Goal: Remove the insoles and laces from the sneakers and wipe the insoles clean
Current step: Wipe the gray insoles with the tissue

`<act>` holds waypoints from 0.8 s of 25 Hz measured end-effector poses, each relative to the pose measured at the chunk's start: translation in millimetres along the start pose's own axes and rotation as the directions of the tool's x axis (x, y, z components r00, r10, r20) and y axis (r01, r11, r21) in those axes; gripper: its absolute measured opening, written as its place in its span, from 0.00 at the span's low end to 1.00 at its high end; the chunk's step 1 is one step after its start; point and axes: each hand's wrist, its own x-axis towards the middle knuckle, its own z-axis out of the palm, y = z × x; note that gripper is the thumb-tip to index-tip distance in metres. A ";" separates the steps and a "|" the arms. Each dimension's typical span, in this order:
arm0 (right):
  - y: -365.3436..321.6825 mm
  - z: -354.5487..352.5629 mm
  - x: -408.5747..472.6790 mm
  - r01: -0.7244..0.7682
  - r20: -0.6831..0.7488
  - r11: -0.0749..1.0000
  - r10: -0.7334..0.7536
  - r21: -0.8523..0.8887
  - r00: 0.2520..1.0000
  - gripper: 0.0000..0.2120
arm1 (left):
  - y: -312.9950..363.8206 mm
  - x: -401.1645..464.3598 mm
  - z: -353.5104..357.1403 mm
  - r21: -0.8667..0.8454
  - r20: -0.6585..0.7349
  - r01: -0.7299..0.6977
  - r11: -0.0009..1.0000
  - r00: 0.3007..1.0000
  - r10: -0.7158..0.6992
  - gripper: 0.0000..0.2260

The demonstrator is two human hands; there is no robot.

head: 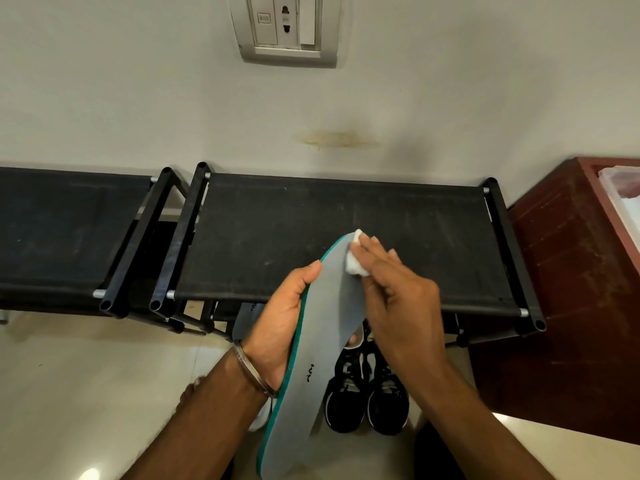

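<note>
- The left hand (282, 317) grips a grey insole (322, 341) by its long left edge and holds it in the air, over the near edge of the black rack (346, 216).
- The right hand (398, 289) presses a white wipe (354, 258) with fairly straight fingers on the far end of the insole.
- The black sneakers (367, 400) stand on the floor below; laces seem to be in them, so I judge this step is left.
- A second grey insole (244, 320) shows partly behind the left hand; clean or not, I cannot tell.
</note>
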 end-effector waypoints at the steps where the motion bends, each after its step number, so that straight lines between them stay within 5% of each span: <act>1: -3.6 2.2 -1.9 0.050 0.030 0.999 -0.050 -0.011 0.998 0.23 | 1.3 -1.4 1.8 -0.033 0.020 0.004 0.999 1.000 -0.003 0.25; 3: -3.5 4.5 -2.7 0.125 0.077 0.992 -0.123 -0.026 0.989 0.22 | 2.8 -2.8 2.8 -0.074 0.025 0.011 0.997 1.000 -0.009 0.25; 6: 3.1 0.4 1.9 0.003 0.008 1.000 -0.002 -0.019 1.000 0.24 | 1.4 -1.1 -1.5 0.003 -0.021 0.024 1.000 0.999 -0.024 0.26; 10: -8.0 5.5 -6.5 0.171 0.160 0.983 -0.159 -0.068 0.974 0.21 | 4.4 -4.1 0.1 -0.081 0.003 0.009 0.997 1.000 -0.009 0.25; 14: 4.0 -0.3 -0.3 -0.002 0.006 0.997 0.002 -0.076 1.000 0.22 | 5.7 -3.1 -2.2 0.009 -0.046 -0.001 1.000 0.999 0.001 0.25; 18: -12.2 7.0 -11.5 0.192 0.187 0.974 -0.167 -0.123 0.968 0.21 | 10.6 -5.9 -5.0 -0.087 -0.029 0.029 0.996 0.999 -0.031 0.26; 20: -7.0 5.2 -7.3 0.161 0.159 0.978 -0.140 -0.129 0.977 0.21 | 11.9 -7.4 -3.3 -0.060 -0.010 0.027 0.998 1.000 -0.028 0.26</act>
